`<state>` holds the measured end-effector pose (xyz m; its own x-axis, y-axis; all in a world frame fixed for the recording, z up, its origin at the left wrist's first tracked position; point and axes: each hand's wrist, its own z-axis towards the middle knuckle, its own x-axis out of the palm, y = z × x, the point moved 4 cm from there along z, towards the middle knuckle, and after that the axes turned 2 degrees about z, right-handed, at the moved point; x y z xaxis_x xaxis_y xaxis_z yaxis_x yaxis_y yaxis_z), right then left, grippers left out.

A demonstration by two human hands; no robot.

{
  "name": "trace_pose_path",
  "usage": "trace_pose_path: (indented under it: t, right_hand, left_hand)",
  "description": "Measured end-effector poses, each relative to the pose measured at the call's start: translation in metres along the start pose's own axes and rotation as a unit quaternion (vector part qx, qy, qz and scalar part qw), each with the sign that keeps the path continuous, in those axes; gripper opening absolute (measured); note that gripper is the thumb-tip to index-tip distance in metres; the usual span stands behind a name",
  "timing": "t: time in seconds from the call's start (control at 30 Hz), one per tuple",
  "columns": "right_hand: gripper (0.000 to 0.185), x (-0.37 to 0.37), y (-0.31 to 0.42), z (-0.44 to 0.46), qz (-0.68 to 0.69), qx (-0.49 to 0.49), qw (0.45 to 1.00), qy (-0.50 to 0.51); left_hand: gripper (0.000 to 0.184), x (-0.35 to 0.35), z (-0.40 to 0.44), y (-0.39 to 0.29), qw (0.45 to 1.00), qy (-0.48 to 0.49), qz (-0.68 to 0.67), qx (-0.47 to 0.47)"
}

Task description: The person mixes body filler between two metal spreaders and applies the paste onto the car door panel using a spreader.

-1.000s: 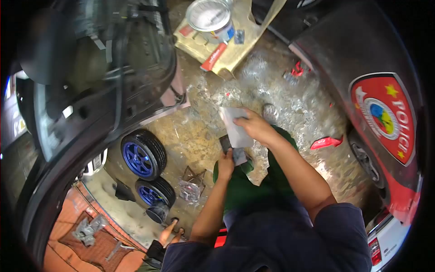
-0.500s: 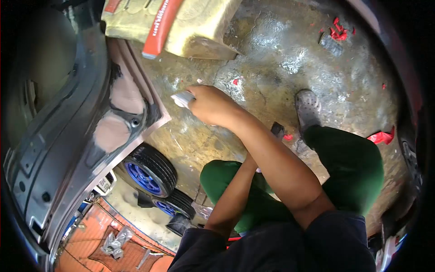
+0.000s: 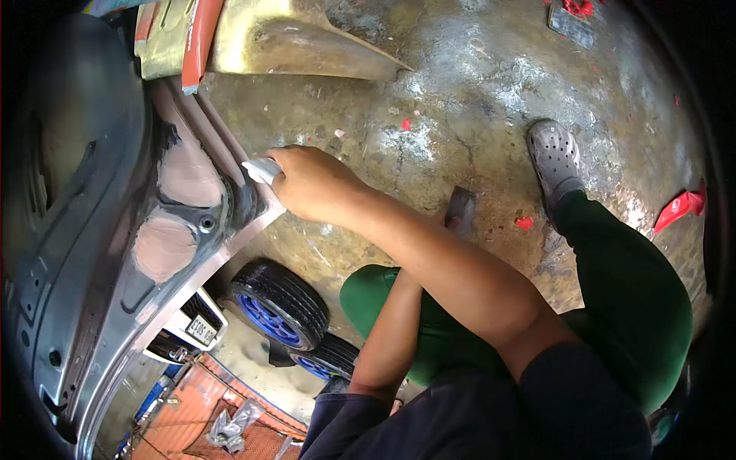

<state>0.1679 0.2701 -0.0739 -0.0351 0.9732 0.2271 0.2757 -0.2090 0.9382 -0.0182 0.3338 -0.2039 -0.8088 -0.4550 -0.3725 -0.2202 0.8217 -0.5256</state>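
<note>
My right hand [image 3: 316, 184], fingers closed, grips a small pale grey-white flat piece [image 3: 263, 170] whose exact kind I cannot make out. That piece is right at the edge of a dark car body panel [image 3: 100, 253], which carries two patches of pinkish filler, an upper one [image 3: 188, 175] and a lower one [image 3: 165, 247]. Behind my right forearm, my left hand [image 3: 453, 222] is mostly hidden. A dark flat rectangular plate [image 3: 461, 204] sticks out there and seems held in it.
Wheels with blue rims [image 3: 268, 318] lie below the panel. At the top stands a yellowish part [image 3: 291, 46] with an orange strip [image 3: 201, 46]. Red scraps [image 3: 682, 207] lie about the concrete floor [image 3: 345, 107]. My shoe [image 3: 553, 153] rests at right.
My right hand has moved left with the pale piece, from over the floor to the panel's edge. The view has shifted, and more of the dark plate by my left hand shows.
</note>
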Motion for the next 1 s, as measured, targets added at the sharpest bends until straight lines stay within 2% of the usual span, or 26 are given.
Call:
trace_pose_path:
  t: [0.07,0.13,0.2,0.23,0.3,0.37,0.43,0.47,0.5,0.53,0.57,0.6,0.63,0.7,0.73,0.83,0.93,1.0]
  right_hand:
    - [0.038,-0.01,0.003,-0.006,0.004,0.012,1.0,0.001]
    - [0.038,-0.036,0.009,-0.02,0.026,0.039,0.999,0.01]
    - [0.031,-0.054,0.004,-0.025,0.025,0.013,0.999,-0.033]
    - [0.028,-0.063,0.001,-0.027,0.026,0.0,0.998,-0.052]
    - [0.029,-0.083,-0.002,-0.031,0.011,-0.001,0.998,-0.064]
    - [0.03,-0.102,-0.004,-0.037,0.018,0.012,0.998,-0.061]
    - [0.031,-0.118,-0.004,-0.041,0.043,0.04,0.997,-0.041]
    - [0.031,-0.125,-0.004,-0.043,0.023,0.086,0.996,-0.006]
    - [0.031,-0.127,-0.007,-0.045,-0.004,0.031,0.999,-0.022]
    - [0.031,-0.125,-0.015,-0.046,-0.035,-0.028,0.998,-0.035]
    - [0.031,-0.128,-0.011,-0.046,-0.07,-0.09,0.993,-0.043]
    - [0.035,-0.125,0.001,-0.052,-0.063,-0.041,0.997,0.006]
    - [0.037,-0.12,0.017,-0.057,-0.098,-0.087,0.991,0.02]
    - [0.041,-0.106,0.043,-0.065,-0.169,-0.181,0.967,0.055]
    - [0.05,-0.097,0.062,-0.069,-0.189,-0.219,0.954,0.079]
    - [0.058,-0.074,0.111,-0.092,-0.296,-0.277,0.902,0.148]
    - [0.069,-0.055,0.14,-0.125,-0.372,-0.317,0.848,0.205]
    - [0.074,-0.06,0.134,-0.136,-0.446,-0.295,0.822,0.195]
  left_hand:
    - [0.038,-0.009,-0.005,-0.022,0.994,0.04,0.056,-0.08]
    - [0.04,0.003,-0.003,-0.007,0.997,0.045,-0.035,-0.045]
    - [0.04,0.006,-0.006,-0.003,0.998,0.009,-0.058,0.035]
    - [0.04,0.005,-0.009,-0.006,0.994,-0.028,-0.034,0.1]
    - [0.038,0.003,-0.013,-0.011,0.991,-0.051,0.04,0.119]
    - [0.036,-0.006,-0.01,-0.022,0.99,-0.025,0.135,0.03]
    - [0.037,-0.02,-0.009,-0.016,0.996,-0.051,0.043,-0.059]
    - [0.039,-0.035,-0.012,-0.015,0.993,-0.06,0.007,-0.105]
    - [0.041,-0.05,-0.017,-0.014,0.986,-0.07,-0.034,-0.149]
    - [0.041,-0.067,-0.025,-0.009,0.974,-0.154,-0.119,-0.117]
    - [0.042,-0.083,-0.031,-0.012,0.937,-0.234,-0.248,-0.077]
    - [0.043,-0.098,-0.038,-0.014,0.882,-0.302,-0.363,-0.018]
    - [0.045,-0.114,-0.047,-0.029,0.784,-0.355,-0.506,0.049]
    - [0.046,-0.144,-0.066,-0.051,0.723,-0.269,-0.63,0.096]
    - [0.042,-0.155,-0.072,-0.061,0.69,-0.264,-0.661,0.131]
    - [0.042,-0.178,-0.08,-0.077,0.64,-0.231,-0.711,0.176]
    - [0.034,-0.187,-0.098,-0.102,0.605,-0.27,-0.724,0.193]
    - [0.03,-0.188,-0.114,-0.121,0.604,-0.293,-0.715,0.197]
